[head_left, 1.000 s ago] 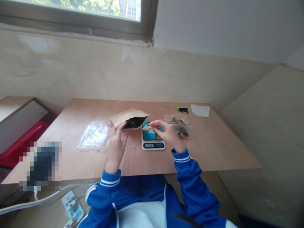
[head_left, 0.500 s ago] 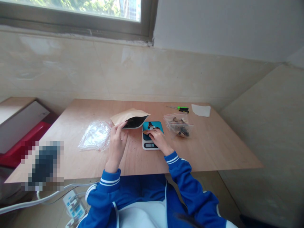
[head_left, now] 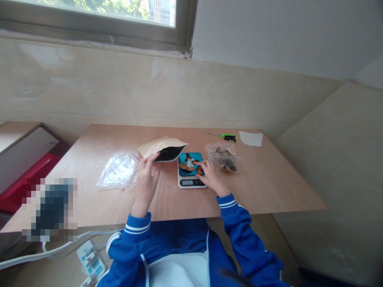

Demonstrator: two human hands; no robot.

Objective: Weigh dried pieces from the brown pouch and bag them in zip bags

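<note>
My left hand [head_left: 147, 175] is closed on the near edge of a kraft paper bag [head_left: 155, 146], which gapes open and shows a dark inside. Right of the bag sits a white kitchen scale [head_left: 191, 183] with a blue top and a small display. Several curled, dried brown pieces [head_left: 187, 166] lie on it around a small white packet [head_left: 190, 162]. My right hand [head_left: 209, 173] is over the scale's right side, thumb and forefinger spread around a round brown piece [head_left: 200, 170]; whether they touch it I cannot tell.
Clear plastic bags [head_left: 116, 171] lie on the left. To the right is a zip bag [head_left: 226, 159] with brown and dark pieces, behind it a green-and-black screwdriver [head_left: 229, 137] and a white paper [head_left: 251, 138]. A power strip [head_left: 91, 257] and cable are below the table's left front edge.
My right hand has let go of a brown piece on the scale, shifted right and spread its fingers. My left hand keeps its hold on the paper bag.
</note>
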